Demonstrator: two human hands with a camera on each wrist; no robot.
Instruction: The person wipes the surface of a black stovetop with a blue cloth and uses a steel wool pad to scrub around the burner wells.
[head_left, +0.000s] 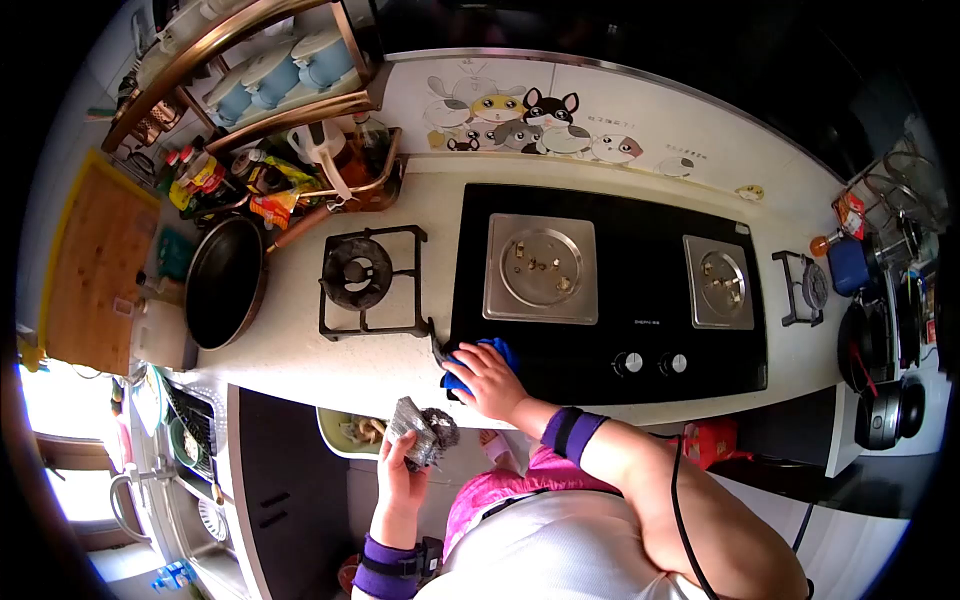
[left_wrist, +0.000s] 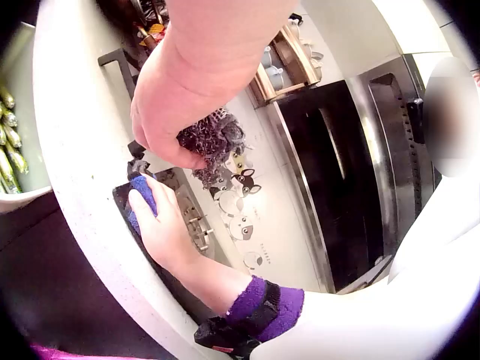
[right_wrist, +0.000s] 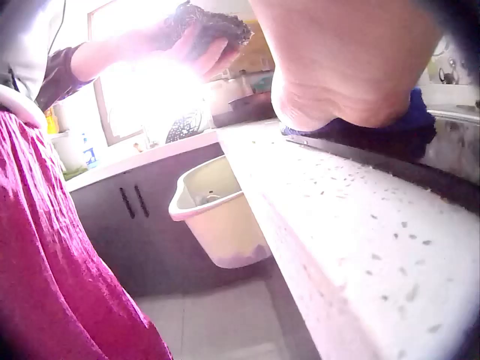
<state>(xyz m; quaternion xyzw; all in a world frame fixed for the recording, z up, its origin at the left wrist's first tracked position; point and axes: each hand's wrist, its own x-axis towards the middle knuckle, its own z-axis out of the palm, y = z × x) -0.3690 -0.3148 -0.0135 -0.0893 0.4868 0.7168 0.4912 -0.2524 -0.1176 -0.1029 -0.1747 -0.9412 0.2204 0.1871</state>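
Note:
In the head view my left hand (head_left: 402, 478) grips a silvery mesh pad (head_left: 408, 425) together with a dark, curly steel wool scourer (head_left: 440, 432), held up in front of the counter edge. My right hand (head_left: 487, 382) is on a bunched blue cloth (head_left: 505, 350) at the front left corner of the black gas cooktop (head_left: 640, 280). Thumb and fingers lie round the cloth in the left wrist view. A small black piece (head_left: 437, 345) sits right by those fingertips. Bits of dirt lie in the two steel burner trays (head_left: 495, 300).
A removed pan support (head_left: 415, 280) with its burner stands left of the cooktop, another pan support (head_left: 790, 290) right of it. A frying pan (head_left: 225, 285) leans farther left by bottles. Below the counter edge is a pale bin (head_left: 330, 430) with things in it.

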